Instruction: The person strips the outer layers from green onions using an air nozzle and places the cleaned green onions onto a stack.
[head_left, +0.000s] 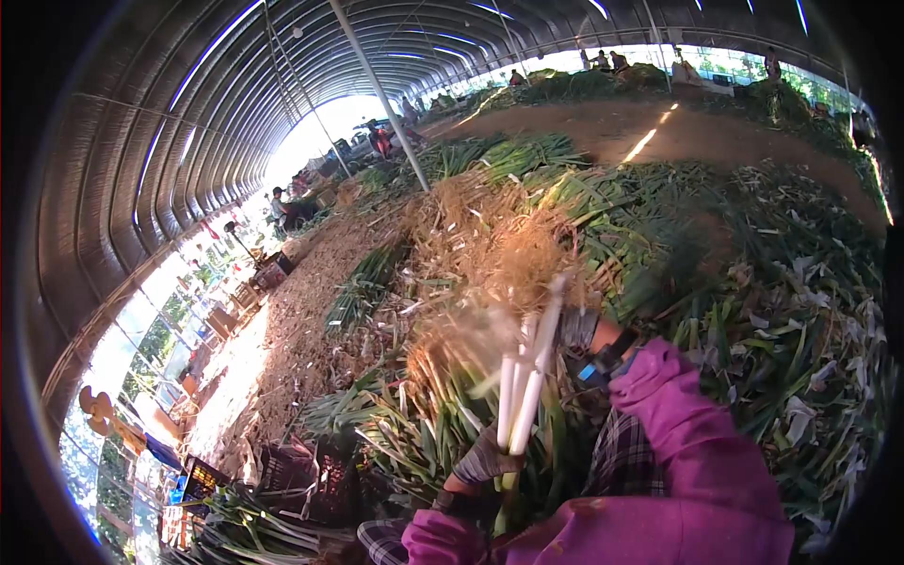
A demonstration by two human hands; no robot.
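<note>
Left hand, in a grey covering, closed round the lower shafts of a few white stalks, held upright with a slight lean above the lap. Right hand beside their upper ends, blurred; how far open, and whether it grips, cannot tell.

Progress, by my reading: the shafts in hand look bare and white, so this bunch seems well along; whether roots remain at their tips is lost in blur. Just beyond, a brown-skinned bundle looks unworked. Loose roots lie heaped ahead of the hands. More long stalks lie by the dark crate, near side, at left; their state is unclear.

Edges and room: bundle crowds the left hand's far side; leaf litter spreads over the ground to the right, close by the right sleeve. Most room is upward, above the heap. Pole stands beyond, well apart from both hands.
</note>
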